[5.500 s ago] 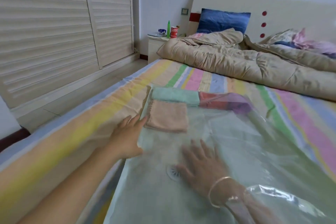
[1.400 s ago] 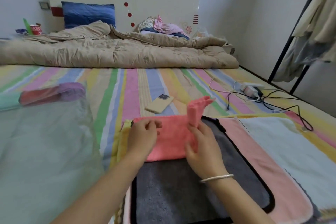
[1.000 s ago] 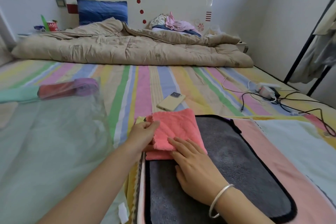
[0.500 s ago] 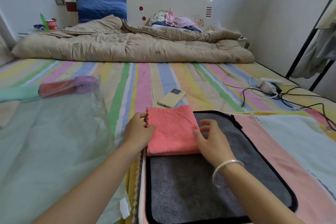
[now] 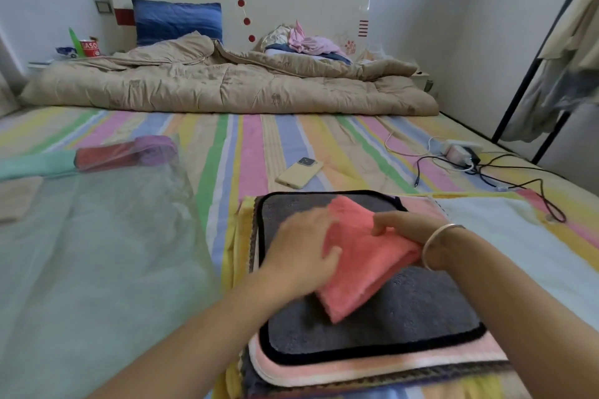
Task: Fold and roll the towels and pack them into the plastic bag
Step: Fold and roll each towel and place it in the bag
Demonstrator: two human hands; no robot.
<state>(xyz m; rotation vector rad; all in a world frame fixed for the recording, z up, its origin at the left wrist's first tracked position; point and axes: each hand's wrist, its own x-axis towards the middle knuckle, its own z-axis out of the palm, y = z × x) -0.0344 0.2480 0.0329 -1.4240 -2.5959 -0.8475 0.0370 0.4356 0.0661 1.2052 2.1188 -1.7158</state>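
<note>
A folded coral-pink towel is lifted and tilted above a grey towel with black trim, which tops a stack of flat towels. My left hand grips the pink towel's left side with the thumb over it. My right hand, with a bangle on its wrist, pinches the towel's upper right part. The clear plastic bag lies flat on the left; inside it at the far end are rolled teal, red and purple towels and a folded beige one.
A yellow phone lies on the striped sheet beyond the stack. Cables and a charger sprawl at the right. A beige quilt spans the head of the bed. A white towel lies right of the stack.
The pink towel lay flat and folded on the grey towel half a second ago. Both hands have now picked it up and turned it at an angle, nearer to me.
</note>
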